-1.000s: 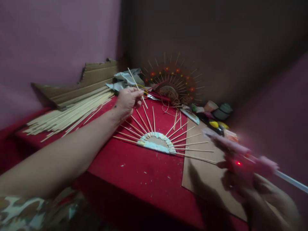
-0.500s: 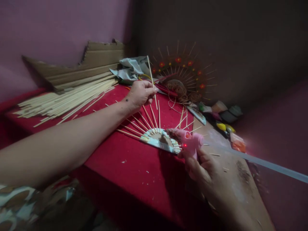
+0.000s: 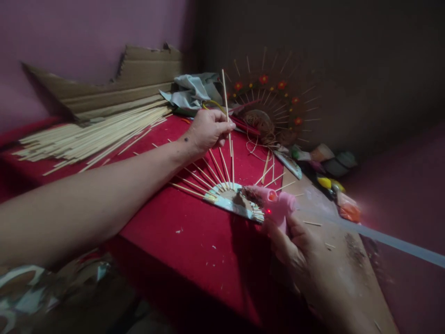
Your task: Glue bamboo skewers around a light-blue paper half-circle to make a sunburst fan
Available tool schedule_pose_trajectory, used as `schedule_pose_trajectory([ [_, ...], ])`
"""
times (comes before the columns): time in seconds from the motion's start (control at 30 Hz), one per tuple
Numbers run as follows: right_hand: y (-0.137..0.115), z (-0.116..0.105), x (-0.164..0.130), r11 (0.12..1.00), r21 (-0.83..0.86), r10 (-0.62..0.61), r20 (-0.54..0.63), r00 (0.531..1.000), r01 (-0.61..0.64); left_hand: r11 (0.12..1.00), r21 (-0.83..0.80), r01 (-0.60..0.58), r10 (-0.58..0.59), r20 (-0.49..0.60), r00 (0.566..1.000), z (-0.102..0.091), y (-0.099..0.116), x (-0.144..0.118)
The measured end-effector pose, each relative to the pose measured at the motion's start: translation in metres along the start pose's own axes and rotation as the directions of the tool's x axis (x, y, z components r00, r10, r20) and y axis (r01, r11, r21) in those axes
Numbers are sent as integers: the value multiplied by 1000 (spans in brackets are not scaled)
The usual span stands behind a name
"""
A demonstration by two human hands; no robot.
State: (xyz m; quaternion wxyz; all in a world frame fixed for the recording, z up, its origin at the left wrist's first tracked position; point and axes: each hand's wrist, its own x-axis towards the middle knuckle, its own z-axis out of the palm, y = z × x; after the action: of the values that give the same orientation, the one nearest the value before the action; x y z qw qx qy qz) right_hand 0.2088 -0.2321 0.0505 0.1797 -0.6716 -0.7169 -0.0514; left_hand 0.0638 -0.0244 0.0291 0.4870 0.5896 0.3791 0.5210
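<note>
A thin pale wooden stick [image 3: 226, 109] stands almost upright, a little tilted, pinched between the fingers of the left hand [image 3: 207, 130]; its lower end hangs just above the fan of sticks. The half-round cardboard base with light blue edge [image 3: 232, 202] lies flat on the red desk [image 3: 194, 241], with many similar sticks going out from it like rays. The pink hot glue gun [image 3: 276, 207], held in the right hand [image 3: 299, 246], has its nozzle on the base; a small red light glows on it, and a long clear glue rod [image 3: 392, 241] comes out of its back.

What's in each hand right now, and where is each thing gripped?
The left hand pinches a thin wooden stick near its lower end, roughly upright. The right hand grips a pink glue gun by its handle, nozzle at the half-round fan base.
</note>
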Motion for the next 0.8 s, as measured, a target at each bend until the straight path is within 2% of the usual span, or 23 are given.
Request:
schedule_pose_trajectory([
  [0.1,2,-1,2,999,-29,-28,-6,1000,27,1000,-3,1,-1,1,1000,-1,0,0],
  [0.23,11,18,0,990,119,88,-105,991,-76,1000,-5,-16,16,3,1000,-1,0,1],
  [0.37,14,28,0,943,303,134,35,990,-138,1000,4,-21,21,4,1000,-1,0,1],
  [0.47,10,25,1,924,354,131,62,989,-144,1000,-3,-25,25,-5,1000,0,0,0],
  [0.57,5,21,1,946,301,125,-10,992,-116,1000,3,-31,31,-5,999,0,0,0],
  [0.7,2,19,-2,988,134,93,-108,990,-78,1000,7,-28,28,1,1000,0,-1,0],
  [0.8,0,19,-2,996,65,62,-132,989,-54,1000,5,-29,29,4,1000,0,-2,1],
])
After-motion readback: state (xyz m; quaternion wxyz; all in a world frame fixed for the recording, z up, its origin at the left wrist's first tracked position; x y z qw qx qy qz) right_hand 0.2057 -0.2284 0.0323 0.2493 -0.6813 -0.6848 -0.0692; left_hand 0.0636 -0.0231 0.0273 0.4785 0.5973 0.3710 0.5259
